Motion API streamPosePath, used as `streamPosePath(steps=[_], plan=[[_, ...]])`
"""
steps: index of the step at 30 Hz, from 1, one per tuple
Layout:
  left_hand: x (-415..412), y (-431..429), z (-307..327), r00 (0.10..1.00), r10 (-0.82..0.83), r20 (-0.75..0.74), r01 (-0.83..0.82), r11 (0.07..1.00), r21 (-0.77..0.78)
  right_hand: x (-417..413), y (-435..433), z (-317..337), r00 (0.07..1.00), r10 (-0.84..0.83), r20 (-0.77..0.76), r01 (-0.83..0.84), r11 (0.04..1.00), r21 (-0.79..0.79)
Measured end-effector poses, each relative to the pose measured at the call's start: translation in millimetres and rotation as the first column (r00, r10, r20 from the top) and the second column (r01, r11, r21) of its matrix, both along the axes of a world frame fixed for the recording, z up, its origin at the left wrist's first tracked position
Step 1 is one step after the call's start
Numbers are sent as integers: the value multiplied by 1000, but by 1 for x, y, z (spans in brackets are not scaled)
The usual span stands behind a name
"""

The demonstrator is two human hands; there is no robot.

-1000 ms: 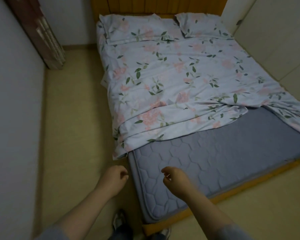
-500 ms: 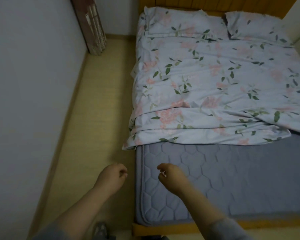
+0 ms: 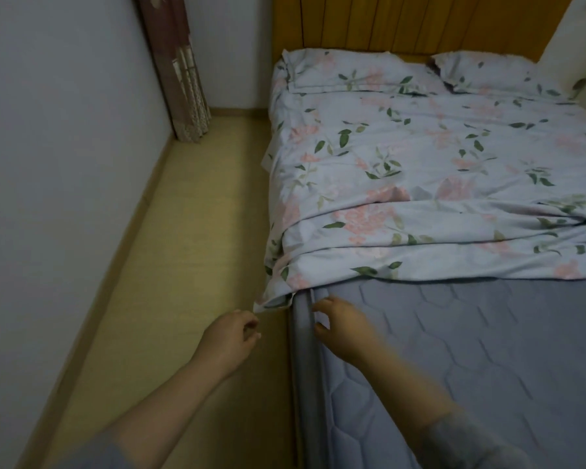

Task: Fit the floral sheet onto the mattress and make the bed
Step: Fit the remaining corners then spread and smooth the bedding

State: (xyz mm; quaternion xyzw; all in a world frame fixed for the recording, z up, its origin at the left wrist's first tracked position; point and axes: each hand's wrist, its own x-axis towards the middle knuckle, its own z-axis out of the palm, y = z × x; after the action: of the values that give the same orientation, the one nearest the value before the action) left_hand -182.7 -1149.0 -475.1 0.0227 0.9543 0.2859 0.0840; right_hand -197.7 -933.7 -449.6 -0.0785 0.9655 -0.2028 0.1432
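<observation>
Grey mattress lies half bare below the floral sheet; left hand curls its fingers at the sheet's hanging corner, pinching or not I cannot tell; right hand loosely curled, holding nothing.

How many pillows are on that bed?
2. One pillow lies at the headboard, nearer the curtain; the second pillow lies beside it. The bed's far side is cropped, so more may be hidden.

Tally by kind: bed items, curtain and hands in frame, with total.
pillows: 2
floral sheet: 1
mattress: 1
headboard: 1
curtain: 1
hands: 2 (left hand, right hand)
Total: 8
</observation>
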Motion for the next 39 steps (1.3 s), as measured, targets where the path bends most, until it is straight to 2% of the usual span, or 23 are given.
streamPosePath(steps=[5, 9, 11, 14, 17, 21, 27, 34, 39], plan=[[-20, -1, -92, 992, -13, -125, 24, 996, 91, -29, -15, -78, 993, -3, -121, 13, 997, 80], [-22, -14, -132, 986, -16, -168, 44, 986, 162, -27, -24, -113, 981, -33, -190, 58, 990, 128], [-18, -25, -130, 984, -23, -174, 50, 987, 153, -14, -31, -109, 985, -49, -164, 76, 984, 160], [-15, -37, -112, 985, -35, -169, 56, 991, 123, 2, -44, -88, 998, -50, -33, 57, 970, 236], [-25, -40, -98, 983, -85, -166, 104, 989, 109, 2, -57, -76, 999, -49, 7, 45, 953, 300], [-40, -36, -100, 978, -124, -167, 146, 981, 131, -12, -53, -86, 994, -64, -94, 92, 940, 329], [-75, -15, -98, 963, -170, -208, 202, 968, 147, -54, -26, -96, 925, -169, -341, 264, 929, 258], [-123, 31, -104, 941, -221, -256, 262, 956, 135, -105, 13, -106, 932, -135, -336, 279, 858, 430], [-145, 67, -112, 948, -256, -190, 267, 963, 32, -127, 28, -103, 928, -79, -365, 257, 843, 472]])
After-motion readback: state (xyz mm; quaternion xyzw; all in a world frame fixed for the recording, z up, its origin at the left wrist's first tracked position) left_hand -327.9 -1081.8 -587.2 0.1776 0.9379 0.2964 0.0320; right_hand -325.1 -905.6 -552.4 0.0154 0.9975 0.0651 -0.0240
